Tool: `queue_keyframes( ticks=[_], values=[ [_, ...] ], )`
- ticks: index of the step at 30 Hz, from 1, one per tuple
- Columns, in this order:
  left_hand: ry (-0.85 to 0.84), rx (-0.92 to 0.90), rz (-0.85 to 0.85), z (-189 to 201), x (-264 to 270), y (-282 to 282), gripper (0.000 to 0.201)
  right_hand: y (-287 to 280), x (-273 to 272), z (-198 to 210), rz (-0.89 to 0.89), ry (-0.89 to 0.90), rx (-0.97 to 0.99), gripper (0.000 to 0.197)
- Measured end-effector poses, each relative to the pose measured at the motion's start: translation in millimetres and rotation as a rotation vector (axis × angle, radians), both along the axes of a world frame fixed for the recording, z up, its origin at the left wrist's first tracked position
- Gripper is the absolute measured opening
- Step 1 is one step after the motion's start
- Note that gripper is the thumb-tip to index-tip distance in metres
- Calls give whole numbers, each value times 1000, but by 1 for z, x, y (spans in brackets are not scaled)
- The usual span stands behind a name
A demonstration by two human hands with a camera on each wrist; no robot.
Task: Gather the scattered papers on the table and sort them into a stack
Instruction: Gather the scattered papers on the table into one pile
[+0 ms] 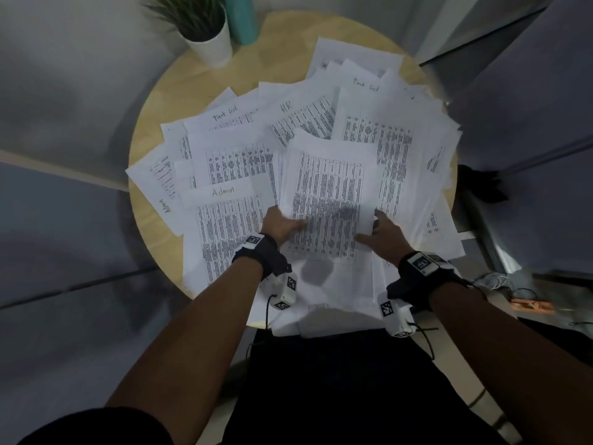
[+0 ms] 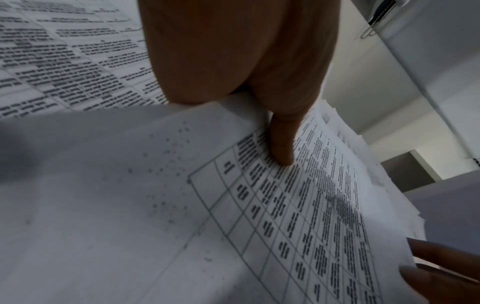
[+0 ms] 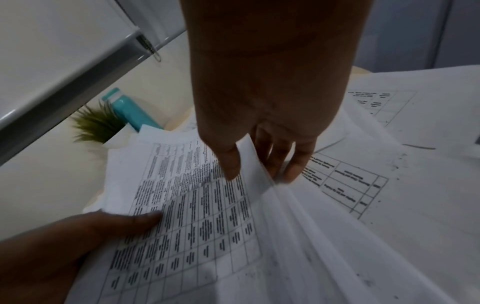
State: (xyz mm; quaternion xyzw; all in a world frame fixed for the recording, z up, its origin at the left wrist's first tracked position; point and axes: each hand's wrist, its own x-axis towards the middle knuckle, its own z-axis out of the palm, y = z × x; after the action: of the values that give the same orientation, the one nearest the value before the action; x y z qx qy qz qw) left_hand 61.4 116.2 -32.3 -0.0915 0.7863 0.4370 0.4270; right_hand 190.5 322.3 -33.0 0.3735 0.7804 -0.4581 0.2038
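Printed sheets with tables lie scattered and overlapping over most of the round wooden table (image 1: 150,104). Some carry handwritten labels: an "Admin" sheet (image 1: 224,216), an "HR" sheet (image 1: 298,118) and a "Task list" sheet (image 1: 226,118). Both hands hold a bundle of papers (image 1: 327,191) lifted off the pile at the middle. My left hand (image 1: 290,221) pinches its left edge, thumb (image 2: 281,150) on top. My right hand (image 1: 372,229) pinches the right edge, with the thumb (image 3: 231,162) above and fingers (image 3: 288,162) beneath the bundle (image 3: 197,216).
A potted plant in a white pot (image 1: 207,36) and a teal bottle (image 1: 242,17) stand at the table's far left edge. Cables and an orange object (image 1: 531,305) lie on the floor to the right. Papers overhang the table's near and right edges.
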Motion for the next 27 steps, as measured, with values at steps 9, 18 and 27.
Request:
queue_keyframes(
  ticks=[9,18,27],
  values=[
    [48,211,41,34,-13,-28,57,29,-22,30,-388,162,-339,84],
    [-13,68,121,35,-22,-62,73,36,-51,36,-635,333,-247,117],
    [33,-85,66,-17,-3,-96,27,21,-42,22,-255,144,232,31]
  ],
)
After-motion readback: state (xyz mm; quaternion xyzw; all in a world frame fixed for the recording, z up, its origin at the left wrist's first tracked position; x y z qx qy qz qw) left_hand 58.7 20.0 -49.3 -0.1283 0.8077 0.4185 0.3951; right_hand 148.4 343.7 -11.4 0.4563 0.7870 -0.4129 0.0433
